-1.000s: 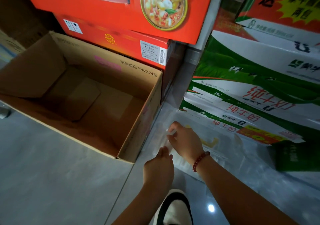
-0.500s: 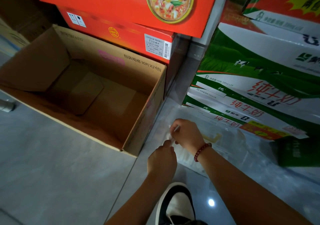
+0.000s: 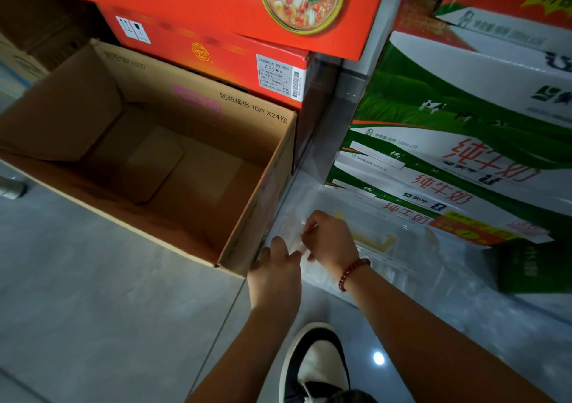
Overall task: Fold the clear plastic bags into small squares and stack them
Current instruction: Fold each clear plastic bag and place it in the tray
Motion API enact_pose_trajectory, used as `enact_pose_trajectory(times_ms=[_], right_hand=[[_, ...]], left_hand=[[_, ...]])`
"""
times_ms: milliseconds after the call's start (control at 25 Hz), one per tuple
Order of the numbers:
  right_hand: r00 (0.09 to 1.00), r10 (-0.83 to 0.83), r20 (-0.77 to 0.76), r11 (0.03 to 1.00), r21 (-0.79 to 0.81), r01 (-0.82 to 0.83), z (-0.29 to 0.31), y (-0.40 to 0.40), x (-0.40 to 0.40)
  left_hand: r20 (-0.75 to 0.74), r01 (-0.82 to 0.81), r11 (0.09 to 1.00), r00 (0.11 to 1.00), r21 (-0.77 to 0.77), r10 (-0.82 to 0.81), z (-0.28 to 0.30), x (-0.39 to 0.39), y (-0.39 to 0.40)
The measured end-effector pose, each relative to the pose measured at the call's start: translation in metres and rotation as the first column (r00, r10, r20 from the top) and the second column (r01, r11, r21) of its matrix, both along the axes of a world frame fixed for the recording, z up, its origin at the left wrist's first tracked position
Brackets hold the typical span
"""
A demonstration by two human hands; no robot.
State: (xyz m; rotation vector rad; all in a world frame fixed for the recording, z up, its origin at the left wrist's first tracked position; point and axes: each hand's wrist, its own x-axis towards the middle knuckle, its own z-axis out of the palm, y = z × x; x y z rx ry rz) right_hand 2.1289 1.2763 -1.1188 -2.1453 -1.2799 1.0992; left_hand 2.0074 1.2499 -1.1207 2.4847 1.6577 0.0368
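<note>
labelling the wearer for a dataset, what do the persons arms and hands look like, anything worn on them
Both forearms are bare, with no sleeves in view. The right hand has a bracelet of dark red round beads on its wrist. The left hand and its wrist carry nothing: no glove, ring or watch shows on either hand.

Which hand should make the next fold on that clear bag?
Probably right. The right hand already pinches the clear bag at its near edge, over the sheet. The left hand sits at the bag's left margin beside the cardboard box, better for holding it down.
</note>
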Motion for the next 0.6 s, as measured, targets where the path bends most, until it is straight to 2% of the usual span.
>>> enact_pose_trajectory(times_ms=[40, 80, 160, 200, 280, 520, 600], right_hand=[[0.993, 0.094, 0.073, 0.995, 0.017, -0.096, 0.000, -0.002, 0.003], [0.954, 0.200, 0.225, 0.975, 0.050, -0.216, -0.002, -0.006, 0.007], [0.796, 0.273, 0.541, 0.895, 0.161, -0.417, -0.007, -0.012, 0.017], [0.734, 0.259, 0.628, 0.853, 0.208, -0.479, -0.011, -0.015, 0.021], [0.664, 0.251, 0.704, 0.799, 0.236, -0.553, -0.015, -0.017, 0.027], [0.591, 0.278, 0.757, 0.803, 0.154, -0.576, -0.025, -0.016, 0.024], [0.592, 0.274, 0.758, 0.815, 0.144, -0.561, -0.026, -0.014, 0.022]], left_hand=[[0.012, -0.012, 1.000, 1.000, -0.027, 0.012, 0.001, 0.002, 0.000], [0.026, -0.020, 0.999, 0.999, -0.045, 0.021, 0.001, 0.004, 0.000], [0.028, -0.028, 0.999, 0.999, -0.037, 0.029, -0.003, 0.006, -0.004], [0.025, -0.034, 0.999, 0.999, -0.034, 0.035, -0.005, 0.006, -0.006], [0.013, -0.051, 0.998, 0.999, -0.044, 0.051, -0.007, 0.006, -0.010], [0.010, -0.134, 0.989, 0.991, -0.061, 0.134, -0.013, 0.010, -0.010], [0.007, -0.138, 0.987, 0.990, -0.083, 0.139, -0.014, 0.012, -0.008]])
